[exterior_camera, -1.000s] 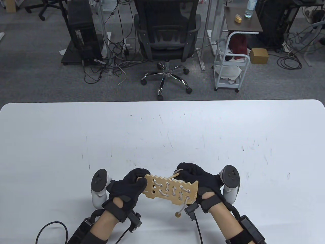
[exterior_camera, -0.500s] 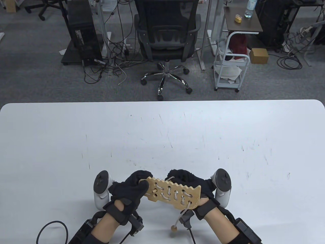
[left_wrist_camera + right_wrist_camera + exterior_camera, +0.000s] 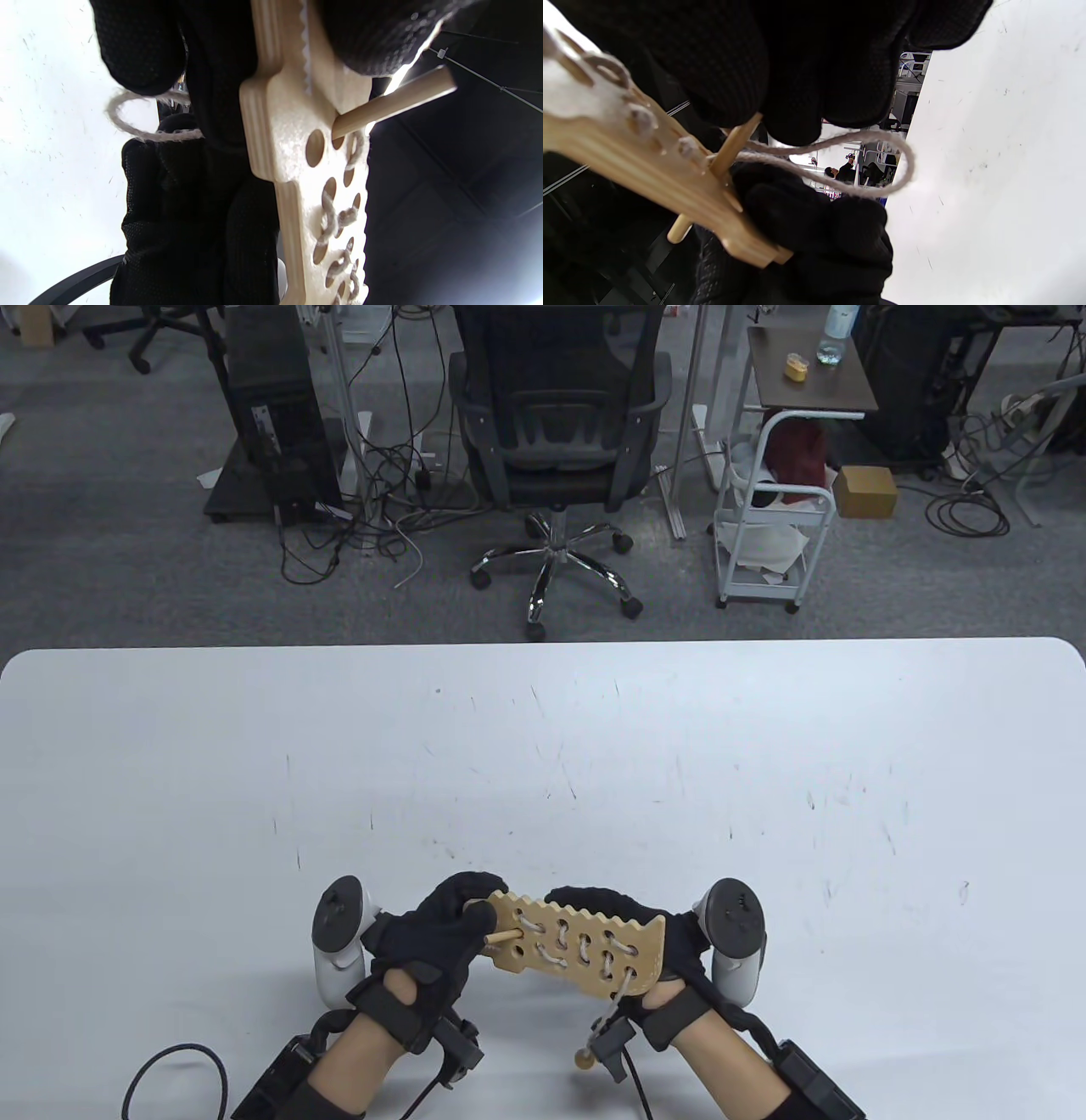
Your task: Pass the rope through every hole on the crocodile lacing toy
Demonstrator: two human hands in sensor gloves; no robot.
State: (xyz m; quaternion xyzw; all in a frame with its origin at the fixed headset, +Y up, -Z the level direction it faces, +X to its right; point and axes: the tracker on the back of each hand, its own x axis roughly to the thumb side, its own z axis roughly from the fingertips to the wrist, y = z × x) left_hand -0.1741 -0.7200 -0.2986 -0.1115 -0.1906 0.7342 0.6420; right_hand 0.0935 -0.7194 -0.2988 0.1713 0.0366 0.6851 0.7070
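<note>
While you hold the crocodile lacing toy (image 3: pixel 577 943) lifted just above the white surface (image 3: pixel 543 763), near its front edge, both hands share the work. Your left hand (image 3: pixel 433 937) grips the toy's left end, fingers curled round the edge, and this looks meant to steady the board and keep the unlaced holes turned up toward you. Your right hand (image 3: pixel 624 912) reaches behind the toothed upper edge; in the right wrist view its fingers (image 3: pixel 797 93) pinch the wooden needle (image 3: pixel 729 150) from the back face, pressing it through a hole. That placement makes sense: the needle tip (image 3: pixel 502 936) pokes out on the front beside your left thumb, ready to be taken.

Most holes already carry rope (image 3: pixel 564 946) in short stitches, so I judge only the few at the left end remain. A slack loop of rope (image 3: pixel 865 165) hangs behind the board, free to follow the needle. At the far end, a small wooden bead (image 3: pixel 584 1057) dangles below your right wrist, likely as a stopper.

No brand, label or writing can be read on the toy.
</note>
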